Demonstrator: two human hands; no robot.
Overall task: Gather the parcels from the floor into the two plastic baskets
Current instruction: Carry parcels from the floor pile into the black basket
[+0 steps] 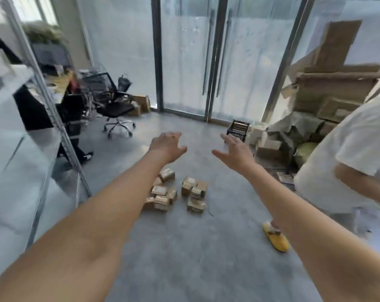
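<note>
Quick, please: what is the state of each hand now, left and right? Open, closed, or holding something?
Left hand: open, fingers spread, holding nothing, in the air above the parcels.
Right hand: open, fingers spread, holding nothing.

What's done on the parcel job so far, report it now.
Nothing looks done: the parcels all sit in a pile on the floor. Nothing is in hand; the left hand and right hand are open and empty. Every parcel remains to collect. One dark basket stands by the glass door.
</note>
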